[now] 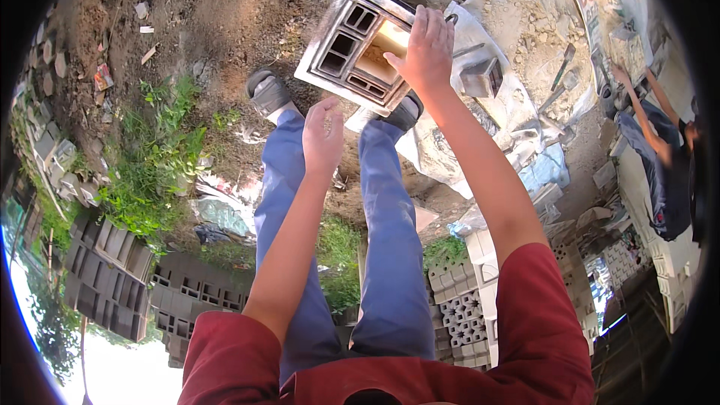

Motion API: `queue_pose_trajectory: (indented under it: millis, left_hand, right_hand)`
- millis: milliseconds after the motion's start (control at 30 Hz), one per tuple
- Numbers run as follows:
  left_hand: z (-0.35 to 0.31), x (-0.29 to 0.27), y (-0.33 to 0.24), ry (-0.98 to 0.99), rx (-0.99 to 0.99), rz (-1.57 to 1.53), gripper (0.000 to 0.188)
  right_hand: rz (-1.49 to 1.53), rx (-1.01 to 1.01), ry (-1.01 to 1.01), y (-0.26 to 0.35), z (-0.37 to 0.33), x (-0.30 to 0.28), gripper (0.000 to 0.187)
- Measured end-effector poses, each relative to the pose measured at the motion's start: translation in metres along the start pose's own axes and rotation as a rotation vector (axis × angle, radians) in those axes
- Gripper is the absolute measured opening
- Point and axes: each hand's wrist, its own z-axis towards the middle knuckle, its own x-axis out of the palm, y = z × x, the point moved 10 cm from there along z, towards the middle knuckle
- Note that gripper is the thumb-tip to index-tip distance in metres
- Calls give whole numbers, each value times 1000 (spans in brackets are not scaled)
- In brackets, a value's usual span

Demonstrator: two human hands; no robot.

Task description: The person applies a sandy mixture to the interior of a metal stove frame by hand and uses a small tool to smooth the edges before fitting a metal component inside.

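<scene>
A rectangular metal block mould (309,60) with several openings and a loop handle at its far end sits on the ground by my feet. Pale powdery material shows inside its right-hand opening. My right hand (426,51) is over the mould's right side, fingers extended and thumb apart, holding nothing; whether it touches the frame I cannot tell. Just below the near left edge of the mould, my left hand (324,135) is raised with loosely bent fingers and nothing in it.
Right of the mould lies a pale sheet (491,11) with sandy mix (529,22), a small metal box form (480,77) and a trowel (559,90). Another person (667,150) works at far right. Concrete blocks (112,277) are stacked behind; weeds (154,165) grow at left.
</scene>
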Motion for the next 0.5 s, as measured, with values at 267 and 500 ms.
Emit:
queue_pose_trajectory:
  millis: [267,500]
  left_hand:
    - [12,-25,14,-75,11,8,21]
    - [9,-28,31,-95,-72,-29,28]
  right_hand:
    - [-230,85,77,21,7,39,138]
    - [-256,84,27,25,7,57,143]
